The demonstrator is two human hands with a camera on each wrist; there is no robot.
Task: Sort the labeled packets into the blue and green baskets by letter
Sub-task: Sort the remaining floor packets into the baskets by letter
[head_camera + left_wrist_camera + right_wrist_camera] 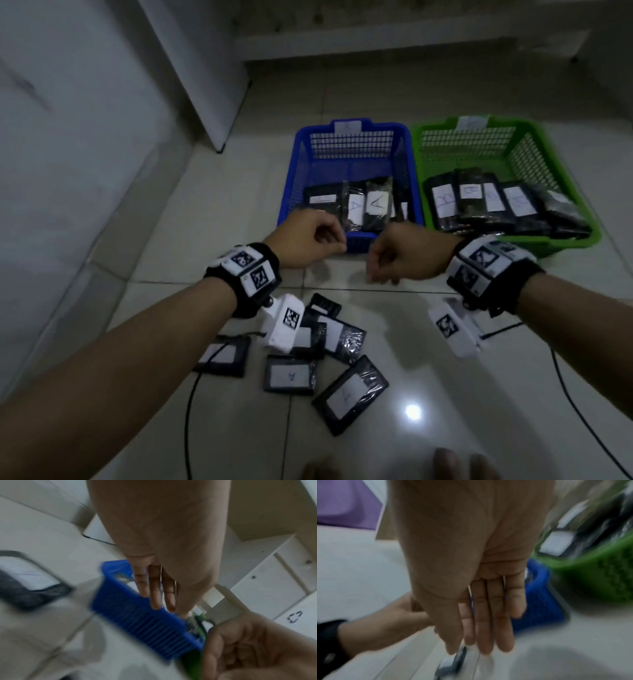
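My left hand (318, 240) and right hand (385, 262) hover side by side just before the near rim of the blue basket (352, 127). Both hold nothing. In the wrist views the left fingers (155, 595) and the right fingers (488, 622) hang straight and loose. Packets marked A (376, 204) lie in the blue basket. The green basket (565, 241) to its right holds several packets, one marked B (469, 192). Several black packets with white labels lie on the floor under my wrists, among them one marked A (291, 375) and another (349, 394).
Black cables (187, 411) trail over the tiled floor on both sides. A white cabinet (212, 85) and a wall stand at the left, and a low step (411, 48) runs behind the baskets. Toes (445, 462) show at the bottom edge.
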